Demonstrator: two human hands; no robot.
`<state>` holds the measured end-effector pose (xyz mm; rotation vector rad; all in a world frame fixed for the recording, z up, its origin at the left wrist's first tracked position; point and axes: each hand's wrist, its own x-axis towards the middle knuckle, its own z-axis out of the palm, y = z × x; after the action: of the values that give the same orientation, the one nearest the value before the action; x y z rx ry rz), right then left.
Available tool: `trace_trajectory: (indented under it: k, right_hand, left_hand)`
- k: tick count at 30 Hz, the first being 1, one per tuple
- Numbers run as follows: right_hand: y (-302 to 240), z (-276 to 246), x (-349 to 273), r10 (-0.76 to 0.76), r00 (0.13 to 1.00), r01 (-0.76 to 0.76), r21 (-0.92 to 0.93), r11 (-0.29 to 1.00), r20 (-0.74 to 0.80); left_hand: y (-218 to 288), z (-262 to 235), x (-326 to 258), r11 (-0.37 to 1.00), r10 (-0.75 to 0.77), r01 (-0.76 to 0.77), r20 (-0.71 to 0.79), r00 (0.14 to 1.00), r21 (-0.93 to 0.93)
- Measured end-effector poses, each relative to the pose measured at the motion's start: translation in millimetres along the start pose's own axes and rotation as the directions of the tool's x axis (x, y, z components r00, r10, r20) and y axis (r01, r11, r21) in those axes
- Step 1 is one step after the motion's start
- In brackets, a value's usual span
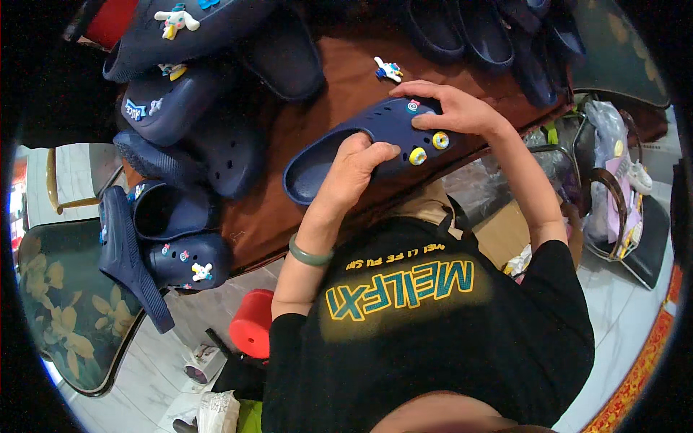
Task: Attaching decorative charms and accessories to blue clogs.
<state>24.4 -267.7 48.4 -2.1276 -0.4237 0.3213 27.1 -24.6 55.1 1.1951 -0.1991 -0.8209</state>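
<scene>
A navy blue clog (pixel 364 137) lies across the edge of the brown table (pixel 339 86), and both hands hold it. My left hand (pixel 354 169) grips its side near the heel opening; a green bangle (pixel 310 254) is on that wrist. My right hand (pixel 451 108) rests on the toe, fingers pressing beside a small round charm (pixel 413 106). Two yellow ring-shaped charms (pixel 429 148) sit on the clog's upper. A loose white and blue charm (pixel 388 69) lies on the table just beyond the clog.
Several more navy clogs (pixel 180 94) pile on the table's left and far side, some with charms. Others rest on a floral chair (pixel 65 310) at the left. A red cylinder (pixel 253 325) stands on the floor. Bags (pixel 613 180) crowd a chair at the right.
</scene>
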Motion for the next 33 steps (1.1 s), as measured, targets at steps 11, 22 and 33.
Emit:
trace_trajectory:
  k: [11, 22, 33]
  right_hand:
    - [-4.1, 19.1, 9.8, 0.044, 0.973, -0.104, -0.257, 0.961, -0.229]
    - [14.2, 19.7, 11.3, 0.301, 0.935, -0.222, 0.354, 0.909, -0.186]
    - [8.7, 0.2, -14.5, 0.106, 0.994, -0.11, 0.313, 0.943, 0.03]
  left_hand:
    - [1.6, -1.6, 1.6, 0.999, -0.004, 0.0, 0.067, 0.998, 0.051]
    - [0.6, -7.5, 2.5, 0.987, -0.058, 0.043, 0.087, 0.995, 0.157]
    - [2.1, 6.5, -1.3, 0.993, 0.099, -0.099, -0.004, 0.995, -0.067]
